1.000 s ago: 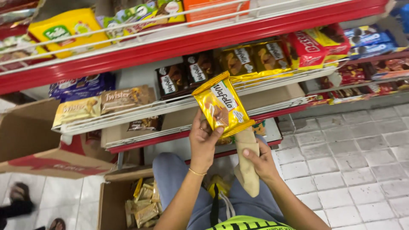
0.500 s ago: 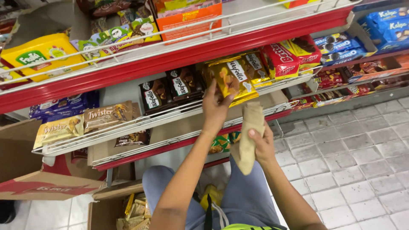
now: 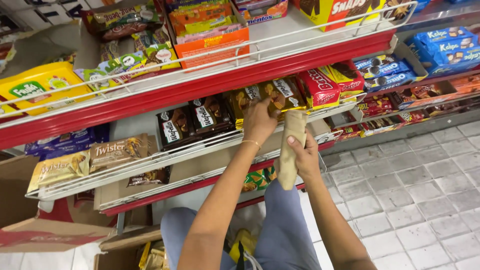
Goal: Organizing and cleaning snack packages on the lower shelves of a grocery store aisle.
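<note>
My left hand point(image 3: 259, 121) reaches onto the middle wire-fronted shelf point(image 3: 200, 150) and rests against a yellow wafer packet point(image 3: 272, 95) among other yellow packets. The fingers press on the packet's lower edge. My right hand point(image 3: 304, 152) is shut on a folded beige cloth point(image 3: 290, 150), held upright just to the right of the left hand, in front of the shelf rail. Dark brown wafer packets point(image 3: 192, 120) stand to the left of the yellow ones.
Red biscuit packs point(image 3: 325, 85) sit right of the yellow packets. A red-edged upper shelf point(image 3: 225, 75) overhangs. Tan wafer-roll packets point(image 3: 90, 157) lie at the left. An open cardboard box point(image 3: 145, 255) with gold packets stands on the floor by my knees. Grey tiled floor point(image 3: 415, 190) lies to the right.
My left hand carried the yellow packet from in front of me up onto the shelf among the other yellow packets. My right hand rose with the cloth toward the shelf rail.
</note>
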